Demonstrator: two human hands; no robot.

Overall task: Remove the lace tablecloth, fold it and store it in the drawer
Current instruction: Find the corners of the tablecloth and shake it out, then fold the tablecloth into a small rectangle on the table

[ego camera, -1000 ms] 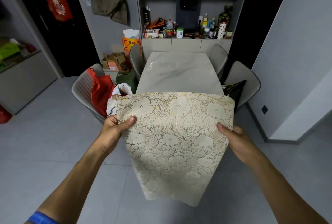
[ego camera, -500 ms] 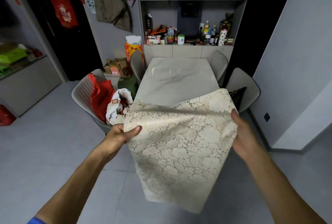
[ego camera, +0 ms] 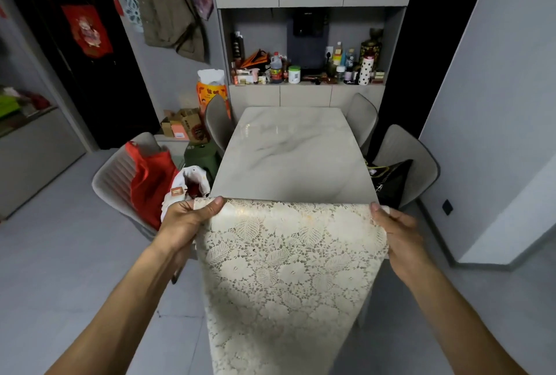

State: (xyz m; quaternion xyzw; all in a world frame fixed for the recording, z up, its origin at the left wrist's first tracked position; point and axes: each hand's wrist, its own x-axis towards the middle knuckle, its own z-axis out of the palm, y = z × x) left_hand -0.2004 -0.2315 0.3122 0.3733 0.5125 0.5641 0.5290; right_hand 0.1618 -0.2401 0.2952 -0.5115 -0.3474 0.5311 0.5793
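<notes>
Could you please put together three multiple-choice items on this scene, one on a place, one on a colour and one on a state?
1. Where is the lace tablecloth?
A. Spread flat over the table
B. Held up in front of the table's near edge
C. Lying on the floor

2. What colour is the bag on the chair left of the table?
A. Red
B. Blue
C. Yellow

3. How do the hands stand?
A. Both empty
B. Only one grips
C. Each grips a top corner

Answers: 1 B, the cloth hangs from both hands. 2 A, the red bag stands out plainly. 3 C, left hand and right hand pinch the top edge.
</notes>
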